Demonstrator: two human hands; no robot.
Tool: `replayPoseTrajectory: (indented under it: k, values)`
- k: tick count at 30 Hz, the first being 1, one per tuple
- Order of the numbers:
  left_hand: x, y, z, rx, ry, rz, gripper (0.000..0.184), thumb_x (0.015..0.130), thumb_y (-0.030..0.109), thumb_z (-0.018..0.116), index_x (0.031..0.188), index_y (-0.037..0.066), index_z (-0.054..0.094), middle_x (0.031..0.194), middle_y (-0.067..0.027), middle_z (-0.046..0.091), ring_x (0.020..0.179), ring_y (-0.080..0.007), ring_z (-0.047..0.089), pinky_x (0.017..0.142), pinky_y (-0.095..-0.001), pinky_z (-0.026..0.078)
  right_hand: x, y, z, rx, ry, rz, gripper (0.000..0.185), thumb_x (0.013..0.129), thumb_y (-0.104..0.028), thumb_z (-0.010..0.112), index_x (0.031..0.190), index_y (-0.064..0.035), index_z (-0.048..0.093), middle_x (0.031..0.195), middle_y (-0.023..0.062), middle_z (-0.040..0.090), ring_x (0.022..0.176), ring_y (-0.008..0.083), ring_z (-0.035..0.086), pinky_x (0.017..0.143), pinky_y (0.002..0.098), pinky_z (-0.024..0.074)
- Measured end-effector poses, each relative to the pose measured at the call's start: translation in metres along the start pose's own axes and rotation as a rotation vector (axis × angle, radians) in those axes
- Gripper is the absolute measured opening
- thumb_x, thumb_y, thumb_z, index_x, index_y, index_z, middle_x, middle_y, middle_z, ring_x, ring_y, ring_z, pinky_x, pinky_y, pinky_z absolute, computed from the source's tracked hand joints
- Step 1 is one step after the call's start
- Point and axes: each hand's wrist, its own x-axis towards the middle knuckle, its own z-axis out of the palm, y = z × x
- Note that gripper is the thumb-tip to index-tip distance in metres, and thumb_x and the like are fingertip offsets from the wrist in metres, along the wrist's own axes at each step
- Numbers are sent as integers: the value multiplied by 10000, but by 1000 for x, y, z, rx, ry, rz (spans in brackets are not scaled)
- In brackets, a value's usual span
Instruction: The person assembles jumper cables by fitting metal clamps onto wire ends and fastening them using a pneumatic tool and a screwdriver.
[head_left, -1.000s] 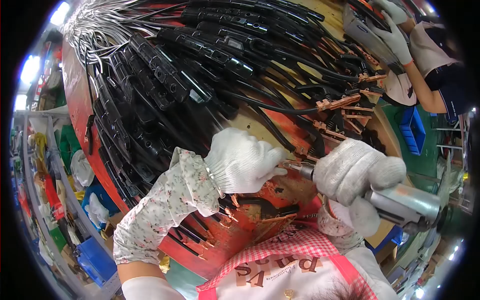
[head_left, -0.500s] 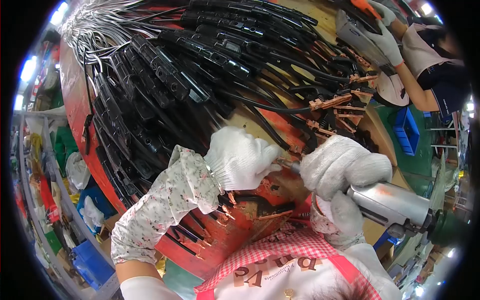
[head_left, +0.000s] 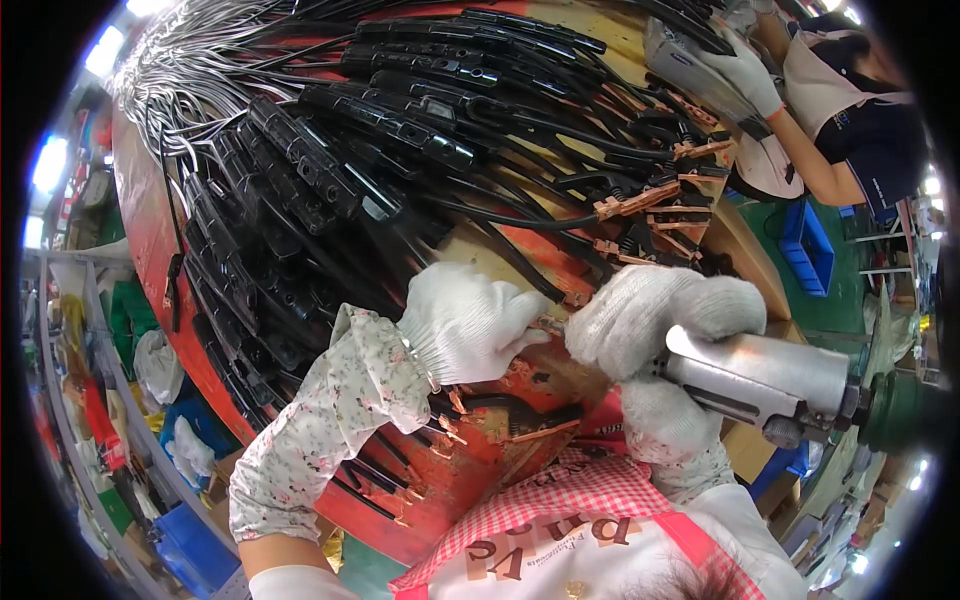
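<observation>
My left hand, in a white knit glove, is closed in a pinch around a small copper-coloured piece; its rest is hidden by the fingers. My right hand, also gloved, wraps around a silver cylindrical power tool with a dark green rear end. The tool's working end is hidden behind the right glove, close to the copper piece. Below the hands, a black clamp and several black cables with bare copper ends lie on the red tabletop.
A large heap of black plastic housings on cables fills the table, with bundled grey cables behind. Copper-jawed clamps lie at its right. A co-worker's gloved hand rests by a grey box. Blue bins stand beyond.
My right hand and the power tool have shifted slightly left, closer to my left hand. The metal tip that showed between the gloves is now mostly covered. The view has shifted a little.
</observation>
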Motion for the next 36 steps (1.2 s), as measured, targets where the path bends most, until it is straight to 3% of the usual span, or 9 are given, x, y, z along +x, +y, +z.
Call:
replayPoseTrajectory:
  k: [3, 5, 8, 17, 23, 27, 31, 32, 36]
  values:
    - [0, 1, -1, -15, 12, -12, 272, 809, 369, 715, 760, 122, 614, 672, -48, 649, 640, -304, 656, 534, -427, 487, -4, 2, 0, 0, 27, 36, 350, 837, -225, 818, 1007, -77, 550, 670, 55, 579, 638, 241, 608, 573, 390, 525]
    - [1, 0, -4, 22, -105, -37, 280, 745, 284, 723, 1014, 209, 713, 703, -27, 673, 678, -265, 678, 581, -389, 510, -5, 2, 1, 0, 45, 64, 360, 830, -236, 833, 992, -77, 554, 682, 59, 583, 650, 246, 613, 578, 393, 527]
    - [1, 0, -5, 9, -92, -32, 302, 748, 286, 726, 1040, 209, 718, 707, -28, 678, 674, -264, 679, 578, -387, 509, 4, -7, 6, 18, 30, 101, 437, 841, -244, 829, 1103, -100, 510, 685, 63, 590, 643, 245, 616, 587, 407, 533]
    - [0, 2, -3, 65, -59, -31, 302, 739, 274, 739, 1027, 187, 715, 701, -33, 682, 664, -267, 680, 577, -391, 511, 7, -9, 5, 97, -8, 129, 389, 852, -208, 819, 1060, -78, 518, 737, 83, 609, 662, 252, 618, 608, 414, 535]
    - [0, -1, 1, 32, 55, 31, 215, 767, 325, 738, 844, 142, 655, 673, -58, 650, 654, -308, 659, 552, -435, 500, 0, -12, 4, 122, 17, 116, 331, 836, 16, 754, 1061, -68, 526, 809, 116, 628, 727, 248, 618, 665, 413, 541]
    - [0, 0, -2, 37, 115, 109, 218, 760, 308, 751, 870, 144, 659, 678, -64, 648, 659, -303, 661, 563, -433, 502, -6, -14, -6, -51, -39, 149, 370, 833, 100, 633, 1123, -71, 479, 850, 130, 630, 771, 229, 629, 690, 389, 542]
    - [1, 2, -1, 43, 173, 172, 205, 762, 242, 768, 903, 139, 662, 706, -59, 655, 665, -292, 662, 564, -419, 497, -23, -20, -14, 336, 519, 434, 332, 833, 97, 628, 1131, -39, 579, 822, 105, 674, 679, 143, 654, 564, 263, 527]
    - [1, 4, -1, 36, 211, 174, 202, 746, 199, 778, 893, 121, 664, 693, -58, 648, 630, -295, 647, 540, -412, 480, -34, -23, -35, 126, 487, 288, 309, 847, 60, 588, 1141, -31, 574, 761, 113, 664, 612, 151, 631, 484, 262, 481]
    - [-1, 7, 0, 25, 234, 158, 212, 728, 155, 789, 903, 108, 678, 699, -62, 651, 610, -298, 638, 529, -404, 469, -90, -43, -115, -168, 858, 642, 235, 889, -211, 646, 1045, -40, 604, 720, 76, 628, 565, 167, 609, 480, 294, 488]
